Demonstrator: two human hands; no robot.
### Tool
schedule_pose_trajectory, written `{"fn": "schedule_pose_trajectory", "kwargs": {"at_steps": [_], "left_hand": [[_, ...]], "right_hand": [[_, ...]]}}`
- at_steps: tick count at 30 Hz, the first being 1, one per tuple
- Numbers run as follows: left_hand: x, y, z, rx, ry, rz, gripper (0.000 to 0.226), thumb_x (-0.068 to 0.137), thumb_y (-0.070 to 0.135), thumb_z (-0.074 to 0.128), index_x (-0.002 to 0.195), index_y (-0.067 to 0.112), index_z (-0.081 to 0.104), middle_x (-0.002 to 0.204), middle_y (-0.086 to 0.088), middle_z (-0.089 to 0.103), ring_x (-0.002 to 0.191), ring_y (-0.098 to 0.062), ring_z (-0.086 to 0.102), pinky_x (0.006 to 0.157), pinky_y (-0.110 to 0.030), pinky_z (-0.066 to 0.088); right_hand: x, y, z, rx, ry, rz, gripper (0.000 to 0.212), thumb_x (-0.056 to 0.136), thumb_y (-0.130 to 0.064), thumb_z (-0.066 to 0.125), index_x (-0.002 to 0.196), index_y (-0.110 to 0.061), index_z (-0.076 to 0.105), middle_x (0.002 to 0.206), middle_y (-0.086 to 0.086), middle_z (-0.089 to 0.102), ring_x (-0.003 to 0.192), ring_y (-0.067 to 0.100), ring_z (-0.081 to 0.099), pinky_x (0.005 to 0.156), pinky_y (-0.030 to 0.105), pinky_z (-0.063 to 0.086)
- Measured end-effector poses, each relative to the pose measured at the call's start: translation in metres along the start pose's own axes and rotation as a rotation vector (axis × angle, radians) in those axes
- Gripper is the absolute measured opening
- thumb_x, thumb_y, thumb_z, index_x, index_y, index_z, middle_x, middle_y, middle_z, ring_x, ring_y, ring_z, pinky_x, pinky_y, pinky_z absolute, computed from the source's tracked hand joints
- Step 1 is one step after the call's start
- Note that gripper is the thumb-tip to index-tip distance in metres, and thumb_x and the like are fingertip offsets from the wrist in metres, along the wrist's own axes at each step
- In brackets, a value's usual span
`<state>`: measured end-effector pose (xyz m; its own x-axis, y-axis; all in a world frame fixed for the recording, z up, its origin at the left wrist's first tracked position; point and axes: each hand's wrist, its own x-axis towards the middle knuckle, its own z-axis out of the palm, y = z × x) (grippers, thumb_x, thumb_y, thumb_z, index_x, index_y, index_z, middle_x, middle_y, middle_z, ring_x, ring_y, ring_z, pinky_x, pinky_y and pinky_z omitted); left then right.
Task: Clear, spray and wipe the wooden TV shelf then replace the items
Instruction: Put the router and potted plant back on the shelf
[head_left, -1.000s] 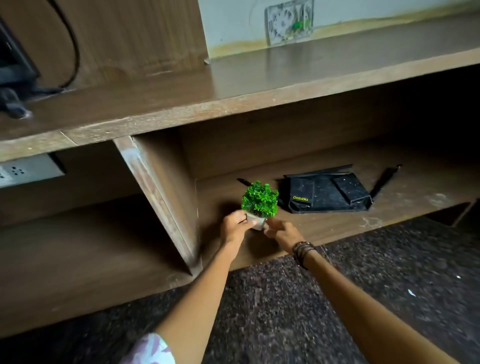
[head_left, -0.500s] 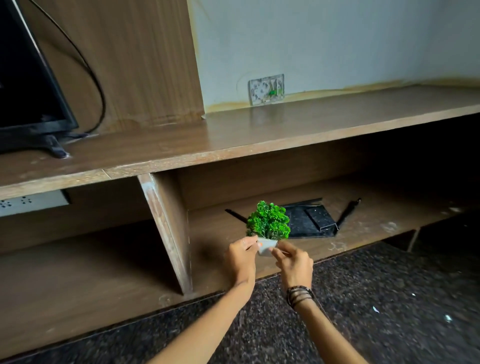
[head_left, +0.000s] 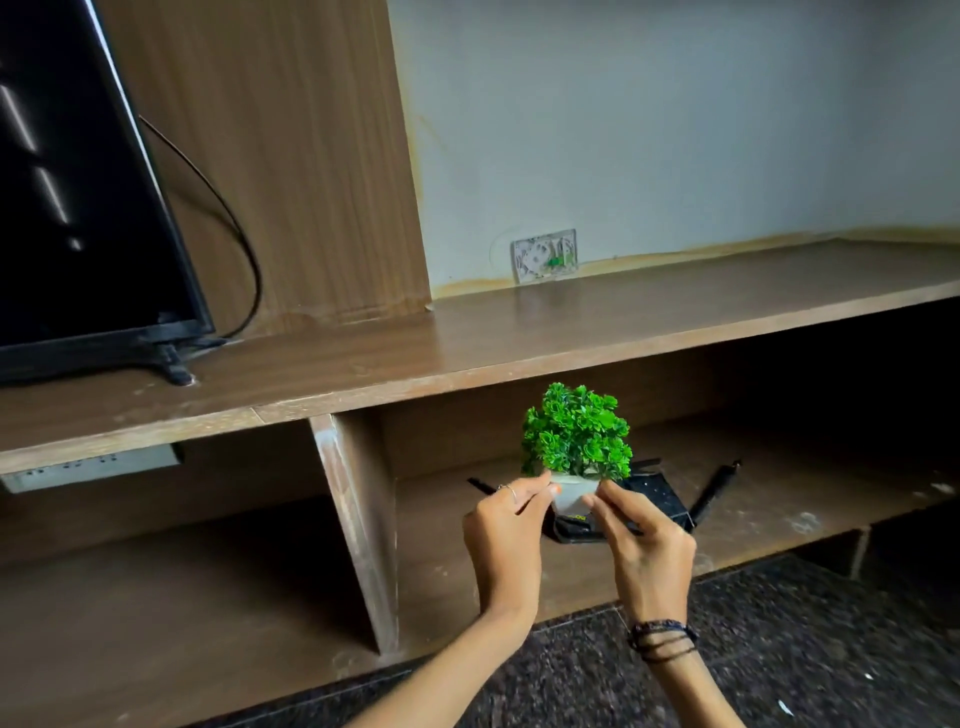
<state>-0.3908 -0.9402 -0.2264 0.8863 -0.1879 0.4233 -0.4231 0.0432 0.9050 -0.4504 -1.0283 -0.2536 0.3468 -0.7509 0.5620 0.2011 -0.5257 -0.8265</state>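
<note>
Green plastic leaves topped the small potted plant (head_left: 575, 434) that we held up between both hands, in the air in front of the open lower compartment of the wooden TV shelf (head_left: 519, 340). Our left hand (head_left: 506, 540) pinched the left side of its little white pot with the fingertips, and our right hand (head_left: 647, 545) pinched the right side in the same way, so the two hands sat close together with only the pot between them. The plant stood upright and touched no surface. Just behind our hands, on the floor of the lower compartment, lay a flat black router (head_left: 660, 501) with thin antennas sticking out to either side. Above our hands ran the long top board of the shelf. Far up and to the left of our left hand stood a black television (head_left: 78, 208) on that board, a cable (head_left: 228, 218) curving behind it. A wall socket (head_left: 544, 255) sat on the pale wall above our hands.
</note>
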Motion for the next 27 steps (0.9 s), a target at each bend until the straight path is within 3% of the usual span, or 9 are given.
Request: {"fn": "schedule_pose_trajectory", "kwargs": {"at_steps": [6,11,15,18,22,27], "left_hand": [[0.016,0.049,-0.009,-0.104,0.055,0.117,0.020,0.078,0.004,0.071,0.081,0.024,0.075,0.077,0.025,0.069,0.083,0.003,0.066,0.075,-0.013,0.049],[0.050,0.086,-0.035,-0.064,0.113,0.224,0.029,0.078,0.009,0.071,0.079,0.038,0.069,0.079,0.026,0.068,0.083,0.002,0.067,0.077,-0.018,0.050],[0.084,0.103,-0.061,-0.072,0.201,0.224,0.012,0.078,0.009,0.071,0.084,0.018,0.075,0.089,0.007,0.073,0.085,-0.008,0.068,0.078,-0.029,0.052],[0.112,0.111,-0.077,-0.100,0.236,0.186,0.010,0.078,0.003,0.070,0.083,0.010,0.074,0.083,0.002,0.072,0.077,-0.009,0.067,0.073,-0.024,0.051],[0.144,0.108,-0.085,-0.076,0.188,0.117,0.016,0.078,-0.003,0.067,0.073,0.012,0.067,0.073,-0.002,0.067,0.063,-0.006,0.060,0.063,-0.015,0.047],[0.160,0.086,-0.084,0.055,0.187,0.046,0.008,0.077,0.001,0.069,0.074,0.008,0.070,0.072,-0.002,0.069,0.063,-0.009,0.063,0.057,-0.012,0.044]], "right_hand": [[0.033,-0.046,0.000,0.147,-0.062,-0.103,0.025,0.074,-0.004,0.072,0.097,-0.012,0.070,0.082,-0.020,0.065,0.073,-0.017,0.059,0.069,0.003,0.045],[0.054,-0.092,0.024,0.245,-0.090,-0.175,0.026,0.075,-0.008,0.073,0.095,-0.024,0.068,0.082,-0.014,0.068,0.073,-0.006,0.063,0.071,0.014,0.051],[0.071,-0.125,0.057,0.247,-0.142,-0.205,0.023,0.077,-0.014,0.073,0.100,-0.019,0.071,0.083,-0.015,0.067,0.075,0.004,0.066,0.075,0.024,0.054],[0.089,-0.144,0.082,0.191,-0.239,-0.221,0.024,0.080,-0.016,0.071,0.104,-0.012,0.071,0.093,-0.003,0.071,0.076,0.002,0.064,0.078,0.022,0.054],[0.104,-0.148,0.109,-0.001,-0.296,-0.242,0.017,0.082,-0.021,0.068,0.095,-0.010,0.072,0.094,0.009,0.073,0.090,0.021,0.067,0.081,0.038,0.052],[0.110,-0.133,0.124,-0.129,-0.374,-0.197,0.022,0.083,-0.021,0.066,0.103,-0.012,0.068,0.103,0.009,0.072,0.102,0.028,0.063,0.084,0.037,0.049]]}}
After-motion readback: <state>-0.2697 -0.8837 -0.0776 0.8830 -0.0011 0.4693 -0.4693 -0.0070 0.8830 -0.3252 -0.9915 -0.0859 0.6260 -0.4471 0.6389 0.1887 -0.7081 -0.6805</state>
